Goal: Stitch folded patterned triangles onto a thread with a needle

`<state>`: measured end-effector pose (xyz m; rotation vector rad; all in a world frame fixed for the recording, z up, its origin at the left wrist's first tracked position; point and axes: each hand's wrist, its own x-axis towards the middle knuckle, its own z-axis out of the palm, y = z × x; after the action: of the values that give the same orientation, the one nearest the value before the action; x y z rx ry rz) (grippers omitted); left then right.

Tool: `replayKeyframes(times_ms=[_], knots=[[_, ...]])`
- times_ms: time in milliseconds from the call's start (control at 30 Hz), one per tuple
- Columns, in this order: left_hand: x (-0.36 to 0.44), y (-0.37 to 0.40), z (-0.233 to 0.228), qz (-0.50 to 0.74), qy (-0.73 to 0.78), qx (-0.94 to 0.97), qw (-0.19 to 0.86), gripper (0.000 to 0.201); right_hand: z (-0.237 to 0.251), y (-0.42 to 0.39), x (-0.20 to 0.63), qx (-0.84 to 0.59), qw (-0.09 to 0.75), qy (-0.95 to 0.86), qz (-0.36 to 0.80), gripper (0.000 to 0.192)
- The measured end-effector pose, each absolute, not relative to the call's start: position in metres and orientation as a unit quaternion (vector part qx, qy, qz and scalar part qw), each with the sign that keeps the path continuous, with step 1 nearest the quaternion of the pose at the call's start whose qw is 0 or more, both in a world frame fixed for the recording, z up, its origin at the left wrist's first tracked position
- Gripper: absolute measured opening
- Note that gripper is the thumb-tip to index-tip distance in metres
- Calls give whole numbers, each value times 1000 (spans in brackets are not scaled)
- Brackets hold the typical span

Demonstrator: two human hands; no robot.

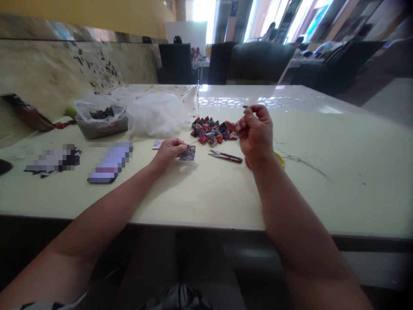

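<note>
Over the surface (206, 198), beyond its near edge, the left hand (170, 151) pinches a patterned fabric square (188, 153), likely light, soft and best edge-held, while the right hand (256, 133) pinches a small dark object (245, 106).

Windows (205, 12) flaring white behind, lattice glare far along the table (322, 172), chairs (263, 62) backlit dark, soft shadow below the left hand (170, 152), dimness underneath, my feed stretched toward its edges, background blurred, pixelated patches I can't read at left.
</note>
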<state>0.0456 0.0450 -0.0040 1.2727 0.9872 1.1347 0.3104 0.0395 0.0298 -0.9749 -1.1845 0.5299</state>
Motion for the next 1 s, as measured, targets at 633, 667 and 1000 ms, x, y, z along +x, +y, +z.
replayKeyframes(times_ms=[633, 667, 1000], knots=[[45, 42, -2, 479, 390, 541, 571, 28, 10, 30, 260, -456, 539, -591, 390, 18], [45, 40, -1, 475, 383, 547, 574, 30, 9, 26, 252, -451, 510, -598, 423, 18], [46, 39, 0, 485, 364, 544, 580, 39, 3, 22, 237, -459, 504, -609, 405, 12]])
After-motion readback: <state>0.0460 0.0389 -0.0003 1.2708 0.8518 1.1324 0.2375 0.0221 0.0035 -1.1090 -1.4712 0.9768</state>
